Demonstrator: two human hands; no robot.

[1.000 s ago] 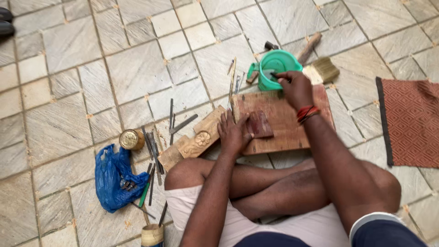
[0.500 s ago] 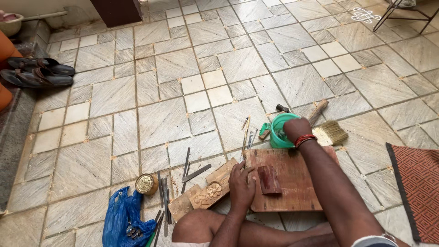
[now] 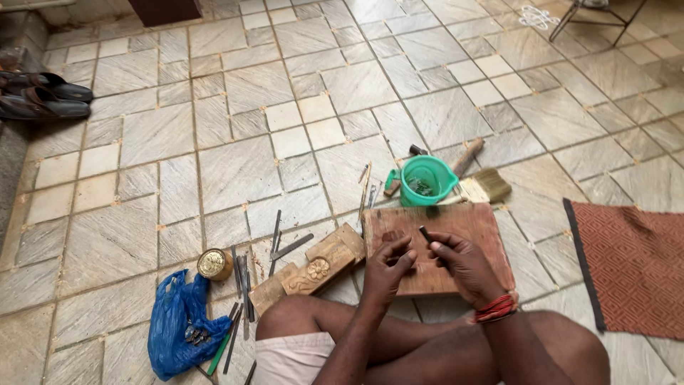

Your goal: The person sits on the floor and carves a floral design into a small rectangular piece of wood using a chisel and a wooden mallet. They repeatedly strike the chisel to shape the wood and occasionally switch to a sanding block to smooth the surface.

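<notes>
Both hands met over the wooden board [image 3: 467, 228]: the right hand [image 3: 467, 264] pinched a thin dark tool [image 3: 425, 234], the left hand [image 3: 390, 262] curled closed beside it. A green mug [image 3: 426, 180] and brush [image 3: 484, 187] lay beyond; a carved block [image 3: 313, 271] lay leftward.

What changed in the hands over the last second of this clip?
The right hand came back from the green mug to the wooden board and now holds a thin dark tool. The left hand lifted off the small brown block and met the right. Mug, brush, carved block and blue bag stayed put.
</notes>
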